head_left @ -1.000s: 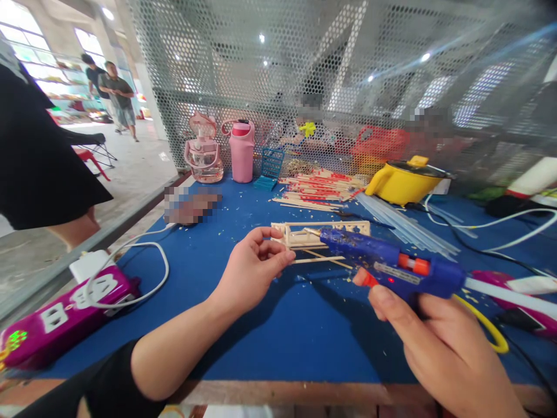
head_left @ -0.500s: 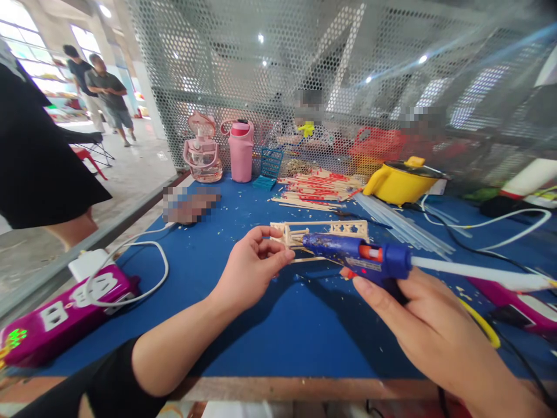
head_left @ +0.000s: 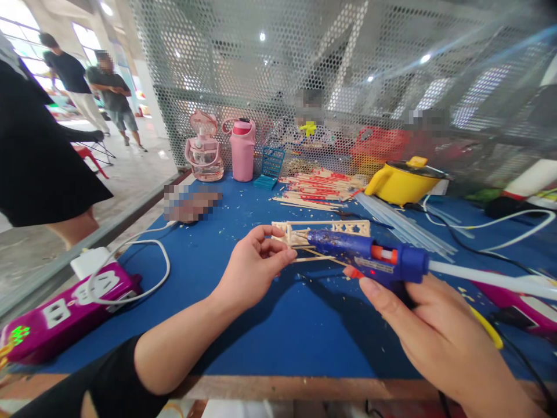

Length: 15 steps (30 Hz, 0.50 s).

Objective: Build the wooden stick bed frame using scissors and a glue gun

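Note:
My left hand (head_left: 256, 264) pinches the left end of a small frame built of wooden sticks (head_left: 328, 223), held just above the blue table. My right hand (head_left: 439, 331) is wrapped round the grip of a blue hot glue gun (head_left: 348, 247), a finger at its red trigger. The gun's nozzle points left at the frame's end, close to my left fingertips; whether it touches the wood I cannot tell. A long white glue stick (head_left: 478, 276) sticks out of the gun's back. A red light glows on its side.
Behind lie a pile of wooden sticks (head_left: 322, 188), clear glue sticks (head_left: 400, 223) and a yellow electric pot (head_left: 407, 183). Two pink bottles (head_left: 242, 152) stand by the perforated metal screen (head_left: 235, 69). A purple power strip (head_left: 73, 307) with a white cable is at left. People stand beyond the table.
The glue gun has drawn back slightly to the right with my right hand. My left hand and the stick frame stay nearly in place. People in the background have shifted.

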Motion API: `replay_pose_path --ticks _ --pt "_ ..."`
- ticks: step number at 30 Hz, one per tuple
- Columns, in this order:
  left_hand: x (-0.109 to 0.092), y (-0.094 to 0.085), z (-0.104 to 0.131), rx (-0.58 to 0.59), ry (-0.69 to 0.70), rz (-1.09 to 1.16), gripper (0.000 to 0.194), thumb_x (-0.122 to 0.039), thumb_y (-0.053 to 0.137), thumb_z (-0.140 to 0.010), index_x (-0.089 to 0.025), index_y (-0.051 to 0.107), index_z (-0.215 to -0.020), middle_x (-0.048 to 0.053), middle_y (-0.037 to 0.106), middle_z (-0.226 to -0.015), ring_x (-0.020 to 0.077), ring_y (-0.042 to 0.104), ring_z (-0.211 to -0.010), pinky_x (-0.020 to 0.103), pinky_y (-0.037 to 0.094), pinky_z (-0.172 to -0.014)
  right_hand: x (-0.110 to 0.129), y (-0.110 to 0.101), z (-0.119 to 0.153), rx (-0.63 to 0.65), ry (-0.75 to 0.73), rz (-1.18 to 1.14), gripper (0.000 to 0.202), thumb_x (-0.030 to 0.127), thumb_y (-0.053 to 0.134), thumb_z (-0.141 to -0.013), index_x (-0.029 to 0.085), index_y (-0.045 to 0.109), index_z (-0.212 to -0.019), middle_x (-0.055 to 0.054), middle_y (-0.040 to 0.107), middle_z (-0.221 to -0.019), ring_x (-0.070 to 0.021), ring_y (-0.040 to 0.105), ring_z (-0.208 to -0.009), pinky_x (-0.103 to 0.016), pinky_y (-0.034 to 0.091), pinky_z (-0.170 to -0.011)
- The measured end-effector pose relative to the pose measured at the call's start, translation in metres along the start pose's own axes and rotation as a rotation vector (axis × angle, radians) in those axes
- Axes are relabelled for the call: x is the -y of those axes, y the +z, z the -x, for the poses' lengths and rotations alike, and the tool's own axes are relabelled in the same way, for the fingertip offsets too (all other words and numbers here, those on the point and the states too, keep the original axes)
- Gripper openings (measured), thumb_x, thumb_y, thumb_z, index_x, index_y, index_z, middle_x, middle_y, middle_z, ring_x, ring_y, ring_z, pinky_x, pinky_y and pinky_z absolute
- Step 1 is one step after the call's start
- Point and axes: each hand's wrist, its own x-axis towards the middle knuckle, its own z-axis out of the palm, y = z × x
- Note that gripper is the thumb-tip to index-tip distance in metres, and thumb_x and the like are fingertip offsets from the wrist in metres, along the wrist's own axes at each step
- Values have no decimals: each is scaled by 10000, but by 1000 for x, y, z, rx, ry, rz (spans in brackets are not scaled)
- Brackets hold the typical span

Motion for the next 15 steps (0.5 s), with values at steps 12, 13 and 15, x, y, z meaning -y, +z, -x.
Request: replay_pose_path --ticks 12,13,15 --pt "-2 1 1 7 -5 -34 373 -311 722 -703 -194 480 -962 -40 623 -692 87 530 -546 189 388 -461 1 -1 -2 -13 32 -32 404 528 481 -851 228 695 -1016 -83 718 -991 -309 643 -993 -453 489 -929" --pt "-2 0 0 7 0 -53 364 -309 711 -713 -195 479 -968 -39 626 -699 90 532 -555 191 386 -466 1 -4 -2 -10 48 -47 385 518 495 -848 234 703 -1003 -75 725 -950 -300 655 -958 -433 499 -916" --pt "-1 -2 0 -2 39 -127 323 -290 681 -740 -194 489 -981 -31 640 -717 98 546 -594 201 394 -506 -1 -8 0 -7 103 -97 332 506 534 -829 251 724 -926 -55 731 -824 -277 676 -810 -411 521 -867"
